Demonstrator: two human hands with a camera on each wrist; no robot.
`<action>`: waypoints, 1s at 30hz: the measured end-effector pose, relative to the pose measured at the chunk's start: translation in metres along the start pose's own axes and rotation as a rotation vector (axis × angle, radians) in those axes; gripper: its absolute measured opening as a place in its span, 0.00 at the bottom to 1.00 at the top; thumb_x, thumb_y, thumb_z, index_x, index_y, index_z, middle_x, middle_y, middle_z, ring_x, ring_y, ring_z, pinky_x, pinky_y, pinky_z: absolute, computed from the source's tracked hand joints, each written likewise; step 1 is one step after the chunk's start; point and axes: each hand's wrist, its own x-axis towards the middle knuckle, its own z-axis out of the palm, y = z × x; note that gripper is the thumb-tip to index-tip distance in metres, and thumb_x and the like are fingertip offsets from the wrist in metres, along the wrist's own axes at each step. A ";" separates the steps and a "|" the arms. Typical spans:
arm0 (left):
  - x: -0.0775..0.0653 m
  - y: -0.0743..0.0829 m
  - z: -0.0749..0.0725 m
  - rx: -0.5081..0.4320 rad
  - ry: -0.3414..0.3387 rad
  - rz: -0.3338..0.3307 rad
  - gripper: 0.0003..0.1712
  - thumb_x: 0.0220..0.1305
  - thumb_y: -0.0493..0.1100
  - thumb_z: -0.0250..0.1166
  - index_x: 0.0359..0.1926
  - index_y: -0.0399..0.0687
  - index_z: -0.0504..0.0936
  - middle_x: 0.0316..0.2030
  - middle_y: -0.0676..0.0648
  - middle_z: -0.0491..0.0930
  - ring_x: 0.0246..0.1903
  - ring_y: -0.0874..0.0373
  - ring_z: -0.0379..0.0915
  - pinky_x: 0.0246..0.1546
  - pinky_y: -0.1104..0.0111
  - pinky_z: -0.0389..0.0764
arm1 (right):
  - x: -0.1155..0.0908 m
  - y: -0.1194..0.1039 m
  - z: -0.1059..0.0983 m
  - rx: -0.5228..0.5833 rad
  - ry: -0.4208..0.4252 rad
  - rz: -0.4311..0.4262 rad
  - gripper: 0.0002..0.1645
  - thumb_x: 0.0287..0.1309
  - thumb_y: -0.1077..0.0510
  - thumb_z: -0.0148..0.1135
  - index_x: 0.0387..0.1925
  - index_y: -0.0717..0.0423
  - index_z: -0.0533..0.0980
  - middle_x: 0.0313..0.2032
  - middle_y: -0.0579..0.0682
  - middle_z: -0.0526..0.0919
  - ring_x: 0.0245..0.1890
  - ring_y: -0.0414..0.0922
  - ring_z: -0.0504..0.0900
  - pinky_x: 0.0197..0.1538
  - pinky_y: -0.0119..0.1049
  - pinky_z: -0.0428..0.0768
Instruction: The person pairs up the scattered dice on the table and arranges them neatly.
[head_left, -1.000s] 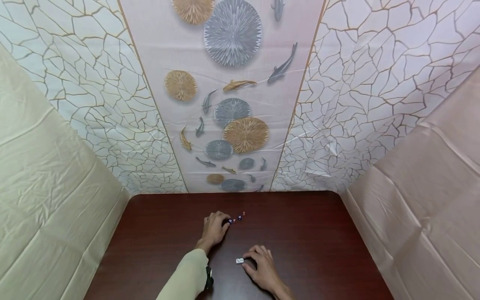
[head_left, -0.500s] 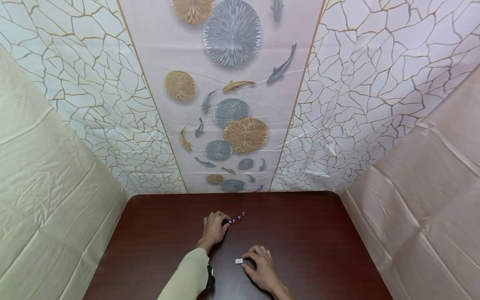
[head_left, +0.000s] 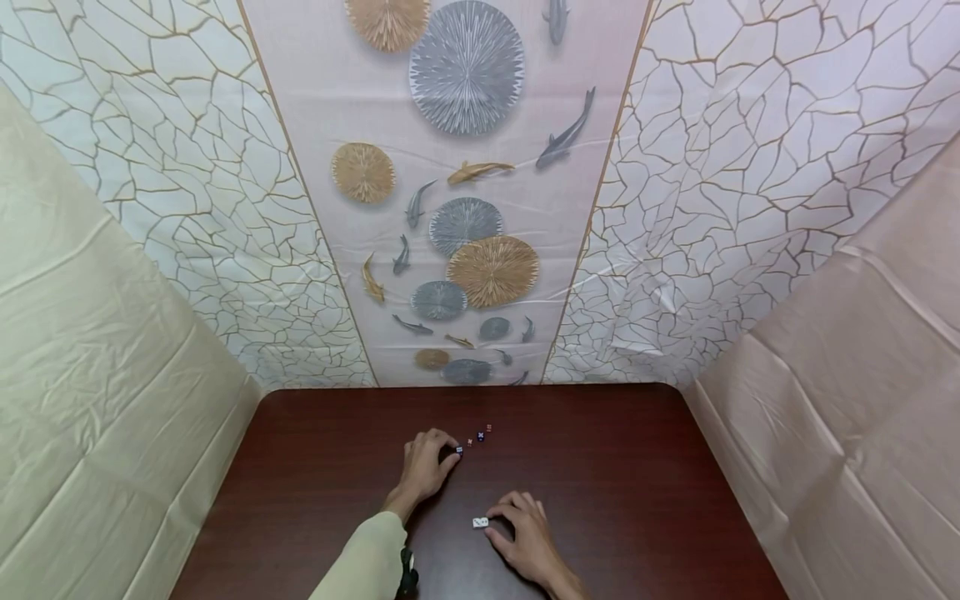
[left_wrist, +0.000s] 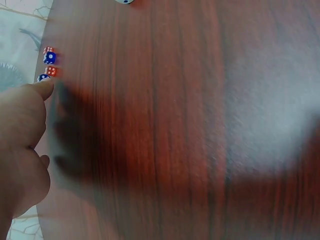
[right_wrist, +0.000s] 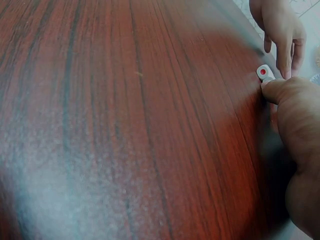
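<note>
On the left side of the dark red table, the left hand extends from a pale sleeve, sitting slightly nearer the person than half a second ago. Its thumb and forefinger pinch a blue die, which lies right at the fingertips, on the side towards the other dice. That die has shifted with the hand: earlier it was just beside the red die, whereas now a small gap shows between them, with the blue one nearer the person. In the left wrist view, the fingertip partly covers it.

Right of the gap, the red die keeps its place, followed by a second blue die and a second red die; these three form a slanting row running away from the person, unmoved and clear of both hands.

Much nearer the person, below that row, lies a pair of white dice, side by side. Farthest right is the right hand, unchanged, its thumb and forefinger closed on the right end of the pair, so the white dice stick out leftward from the fingertips. The right wrist view shows a red pip on the pair's outer end.
</note>
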 end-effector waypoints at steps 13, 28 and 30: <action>-0.028 0.007 -0.002 -0.012 -0.034 0.087 0.06 0.77 0.44 0.76 0.51 0.53 0.93 0.58 0.45 0.88 0.60 0.42 0.82 0.66 0.36 0.75 | 0.000 0.001 0.001 0.009 0.012 -0.012 0.17 0.51 0.60 0.89 0.43 0.48 0.91 0.42 0.42 0.85 0.45 0.37 0.77 0.49 0.36 0.68; -0.055 0.014 0.007 -0.032 -0.029 0.139 0.06 0.74 0.44 0.78 0.49 0.55 0.93 0.53 0.52 0.89 0.55 0.52 0.82 0.62 0.46 0.76 | 0.000 0.001 0.000 0.022 -0.015 0.016 0.16 0.54 0.59 0.88 0.44 0.48 0.91 0.43 0.41 0.85 0.46 0.37 0.77 0.49 0.37 0.67; -0.058 0.015 0.008 -0.033 -0.025 0.145 0.06 0.73 0.44 0.78 0.49 0.55 0.93 0.52 0.53 0.89 0.55 0.53 0.82 0.62 0.45 0.76 | 0.000 0.001 0.000 0.016 -0.008 0.010 0.16 0.54 0.59 0.89 0.44 0.48 0.91 0.43 0.41 0.85 0.46 0.37 0.77 0.49 0.37 0.68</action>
